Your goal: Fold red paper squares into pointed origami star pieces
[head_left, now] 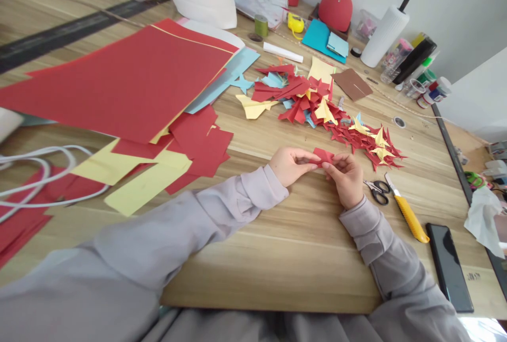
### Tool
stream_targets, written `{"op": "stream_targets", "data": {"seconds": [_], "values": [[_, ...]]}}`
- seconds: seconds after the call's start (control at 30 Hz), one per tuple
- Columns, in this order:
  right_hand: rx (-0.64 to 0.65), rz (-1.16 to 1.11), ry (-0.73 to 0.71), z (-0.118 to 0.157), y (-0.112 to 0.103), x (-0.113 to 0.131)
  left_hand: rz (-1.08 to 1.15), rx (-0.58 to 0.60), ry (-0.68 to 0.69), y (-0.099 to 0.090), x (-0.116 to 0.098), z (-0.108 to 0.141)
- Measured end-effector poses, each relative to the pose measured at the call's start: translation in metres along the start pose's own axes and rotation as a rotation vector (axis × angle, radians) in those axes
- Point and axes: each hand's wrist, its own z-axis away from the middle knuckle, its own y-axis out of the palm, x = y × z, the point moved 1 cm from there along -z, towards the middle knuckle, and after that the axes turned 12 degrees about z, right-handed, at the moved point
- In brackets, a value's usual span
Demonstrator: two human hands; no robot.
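Between my two hands a small piece of red paper [322, 155] is held just above the wooden table [277, 257]. My left hand [292, 165] pinches its left side between thumb and fingers. On the other side my right hand [345, 177] grips it, the thumb along its lower edge. Part of the paper is hidden by the fingers. Just beyond the hands lies a heap of folded red paper pieces [295, 91], with yellow and blue ones among them. Several folded yellow pieces [325, 111] rest on top.
Large red sheets [130, 78] and yellow strips [148, 186] lie at left, near a white cable [43, 165]. Scissors [378, 191], a yellow utility knife [410, 218] and a black phone [449, 265] are at right. Bottles [386, 33] and a tape measure [295, 24] stand at the back.
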Motion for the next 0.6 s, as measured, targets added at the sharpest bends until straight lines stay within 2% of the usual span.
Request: {"op": "stream_targets", "data": {"seconds": [0.23, 0.6], "values": [[0.097, 0.004, -0.005, -0.0014, -0.0008, 0.001, 0.01, -0.003, -0.015, -0.0005, 0.002, -0.0003], [0.097, 0.01, -0.006, -0.0011, -0.0014, 0.0005, -0.064, 0.012, -0.011, 0.0002, 0.0009, 0.0004]]}}
